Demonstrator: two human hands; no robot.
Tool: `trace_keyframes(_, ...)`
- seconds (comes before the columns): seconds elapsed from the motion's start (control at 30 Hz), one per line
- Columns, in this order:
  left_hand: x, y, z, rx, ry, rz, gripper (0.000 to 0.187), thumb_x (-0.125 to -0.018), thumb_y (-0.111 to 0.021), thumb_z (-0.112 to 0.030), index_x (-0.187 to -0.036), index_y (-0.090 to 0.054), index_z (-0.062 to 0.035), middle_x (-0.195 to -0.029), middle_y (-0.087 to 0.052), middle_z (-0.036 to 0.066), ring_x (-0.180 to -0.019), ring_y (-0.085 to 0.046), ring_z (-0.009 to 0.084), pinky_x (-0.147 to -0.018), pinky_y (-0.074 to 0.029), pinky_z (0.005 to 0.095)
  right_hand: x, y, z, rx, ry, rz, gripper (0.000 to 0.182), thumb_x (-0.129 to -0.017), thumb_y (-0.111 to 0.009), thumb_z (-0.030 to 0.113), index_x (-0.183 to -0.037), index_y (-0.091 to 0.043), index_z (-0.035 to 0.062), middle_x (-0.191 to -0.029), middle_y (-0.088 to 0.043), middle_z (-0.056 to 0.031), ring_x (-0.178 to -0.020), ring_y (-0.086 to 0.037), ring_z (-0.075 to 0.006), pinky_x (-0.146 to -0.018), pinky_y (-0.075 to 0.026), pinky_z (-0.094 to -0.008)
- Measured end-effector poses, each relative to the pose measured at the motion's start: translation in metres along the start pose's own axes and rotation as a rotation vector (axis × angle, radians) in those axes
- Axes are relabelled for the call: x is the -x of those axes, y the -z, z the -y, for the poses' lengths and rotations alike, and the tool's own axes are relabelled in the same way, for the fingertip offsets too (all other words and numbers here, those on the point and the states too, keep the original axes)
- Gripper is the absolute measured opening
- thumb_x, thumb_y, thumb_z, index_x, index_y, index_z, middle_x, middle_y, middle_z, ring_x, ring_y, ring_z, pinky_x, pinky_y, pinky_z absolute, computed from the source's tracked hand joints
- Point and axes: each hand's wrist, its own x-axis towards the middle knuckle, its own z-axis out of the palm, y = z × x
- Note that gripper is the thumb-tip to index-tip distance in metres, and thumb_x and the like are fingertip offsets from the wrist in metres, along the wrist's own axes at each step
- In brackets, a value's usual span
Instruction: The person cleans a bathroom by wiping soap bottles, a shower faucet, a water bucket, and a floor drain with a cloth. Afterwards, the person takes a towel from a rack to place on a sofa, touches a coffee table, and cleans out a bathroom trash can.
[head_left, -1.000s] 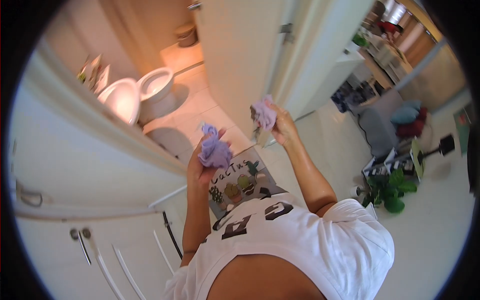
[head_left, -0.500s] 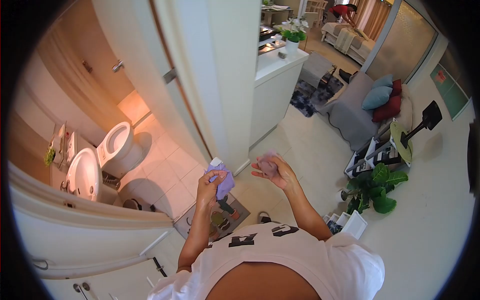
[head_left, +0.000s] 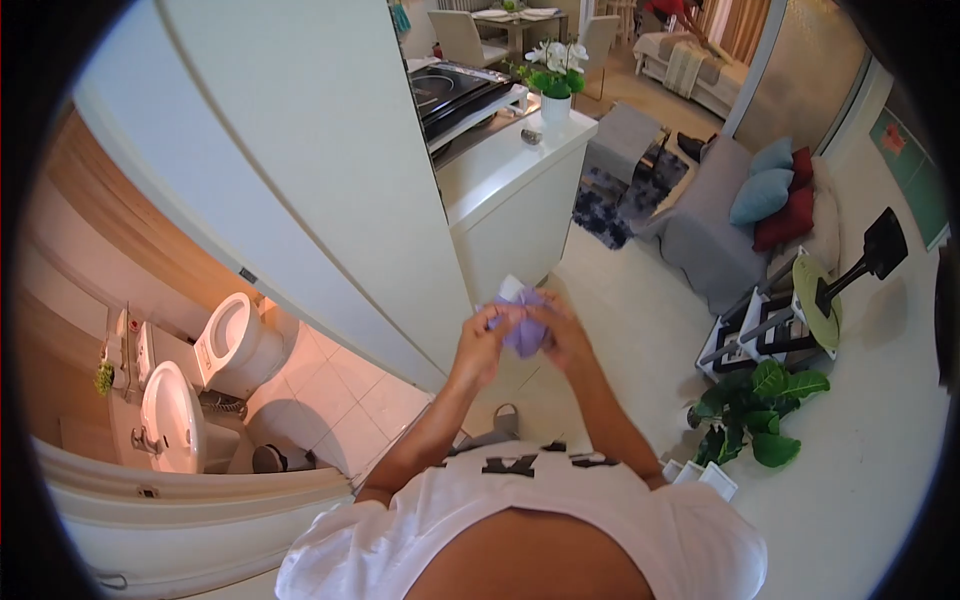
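Observation:
A soft purple bundle with a white end (head_left: 523,335) is held out in front of my chest. It looks crumpled, and its exact kind cannot be made out. My left hand (head_left: 483,348) is closed on its left side, thumb and fingers pinching it near the top. On the other side my right hand (head_left: 567,335) also has its fingers closed around the purple material, close to the left hand. The fingers hide part of the bundle.
A white counter (head_left: 500,170) with a stove (head_left: 450,95) and a potted orchid (head_left: 555,80) stands ahead. Left is a bathroom with a sink (head_left: 170,410) and toilet (head_left: 232,335). A sofa (head_left: 700,235), leafy plant (head_left: 765,405) and person (head_left: 675,10) are to the right.
My hands have come together on the purple bundle; before, they were apart, with a pinkish crumpled piece in the right hand. The view has moved forward past the doormat.

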Motion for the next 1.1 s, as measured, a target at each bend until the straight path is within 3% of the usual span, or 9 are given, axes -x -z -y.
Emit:
trace_keyframes(0.17, -0.051, 0.017, -0.037, 0.135, -0.197, -0.111, 0.017, -0.085, -0.056, -0.011, -0.098, -0.058, 0.0003, -0.095, -0.058, 0.007, -0.093, -0.054, 0.0159, -0.079, -0.05, 0.0342, -0.102, -0.025, 0.053, 0.081, 0.115, -0.016, 0.026, -0.072, -0.064, -0.003, -0.094, -0.052, 0.0027, -0.088, -0.058, -0.0058, -0.079, -0.059, -0.0147, -0.068, -0.05, -0.0261)
trace_keyframes(0.33, -0.054, 0.04, -0.047, 0.09, -0.091, -0.302, 0.018, -0.086, -0.055, -0.011, -0.098, -0.057, 0.001, -0.095, -0.059, 0.009, -0.088, -0.057, 0.0182, -0.078, -0.051, 0.0343, -0.211, -0.064, 0.077, 0.149, 0.243, 0.049, 0.029, -0.07, -0.067, -0.002, -0.094, -0.052, 0.0022, -0.086, -0.059, -0.0081, -0.077, -0.06, -0.0174, -0.063, -0.052, -0.0296)
trace_keyframes(0.53, -0.016, 0.048, -0.04, 0.176, -0.078, -0.448, 0.02, -0.086, -0.055, -0.012, -0.099, -0.056, 0.0028, -0.093, -0.059, 0.011, -0.08, -0.059, 0.0186, -0.073, -0.051, 0.0302, -0.293, -0.088, 0.027, 0.604, 0.035, 0.137, 0.031, -0.07, -0.071, 0.009, -0.098, -0.058, 0.0039, -0.088, -0.061, -0.0099, -0.086, -0.061, -0.0206, -0.072, -0.051, -0.0309)
trace_keyframes(0.57, -0.008, 0.048, -0.034, 0.177, -0.068, -0.502, 0.021, -0.086, -0.056, -0.012, -0.1, -0.056, 0.003, -0.091, -0.059, 0.011, -0.079, -0.059, 0.0182, -0.071, -0.051, 0.0291, -0.315, -0.069, 0.005, 1.172, 0.475, 0.175, 0.031, -0.07, -0.073, 0.019, -0.097, -0.062, 0.0076, -0.091, -0.062, -0.0092, -0.09, -0.059, -0.0218, -0.077, -0.049, -0.0322)
trace_keyframes(0.7, 0.02, 0.051, -0.014, 0.148, 0.01, -0.544, 0.022, -0.085, -0.056, -0.011, -0.102, -0.056, 0.0029, -0.089, -0.06, 0.01, -0.077, -0.059, 0.0174, -0.07, -0.051, 0.0284, -0.293, -0.054, 0.001, 1.364, 0.972, -0.028, 0.032, -0.07, -0.073, 0.03, -0.094, -0.064, 0.0096, -0.088, -0.06, -0.0106, -0.083, -0.056, -0.0234, -0.075, -0.045, -0.031)
trace_keyframes(0.8, 0.032, 0.056, 0.0, 0.126, 0.1, -0.522, 0.025, -0.084, -0.058, -0.01, -0.105, -0.055, 0.0025, -0.089, -0.061, 0.01, -0.077, -0.06, 0.0166, -0.07, -0.051, 0.0276, -0.25, -0.039, 0.008, 0.923, 0.889, -0.327, 0.026, -0.068, -0.073, 0.031, -0.082, -0.063, 0.0115, -0.085, -0.058, -0.008, -0.078, -0.056, -0.0227, -0.067, -0.045, -0.0316)
trace_keyframes(0.87, 0.035, 0.062, 0.007, 0.15, 0.105, -0.503, 0.027, -0.082, -0.061, -0.011, -0.105, -0.056, 0.0028, -0.089, -0.062, 0.01, -0.073, -0.06, 0.0162, -0.068, -0.052, 0.0271, -0.208, -0.014, 0.003, 0.42, 0.297, -0.276, 0.022, -0.07, -0.073, 0.026, -0.076, -0.059, 0.0097, -0.07, -0.056, -0.0036, -0.06, -0.055, -0.0164, -0.051, -0.042, -0.0299)
trace_keyframes(0.93, 0.033, 0.067, 0.01, 0.145, 0.212, -0.366, 0.029, -0.082, -0.062, -0.01, -0.106, -0.055, 0.0033, -0.09, -0.062, 0.01, -0.073, -0.061, 0.017, -0.07, -0.052, 0.0281, -0.142, -0.004, -0.008, 0.452, 0.301, -0.298, 0.015, -0.071, -0.07, 0.018, -0.074, -0.059, 0.0103, -0.061, -0.053, -0.0007, -0.044, -0.049, -0.0121, -0.042, -0.039, -0.0283)
trace_keyframes(1.1, 0.04, 0.067, 0.015, -0.002, 0.417, -0.089, 0.031, -0.083, -0.06, -0.01, -0.108, -0.053, 0.0057, -0.093, -0.062, 0.012, -0.077, -0.062, 0.018, -0.068, -0.053, 0.0272, 0.035, -0.013, -0.045, 0.512, 0.031, -0.012, 0.017, -0.071, -0.06, 0.008, -0.088, -0.061, 0.0075, -0.071, -0.057, -0.004, -0.066, -0.06, -0.0147, -0.053, -0.046, -0.0276)
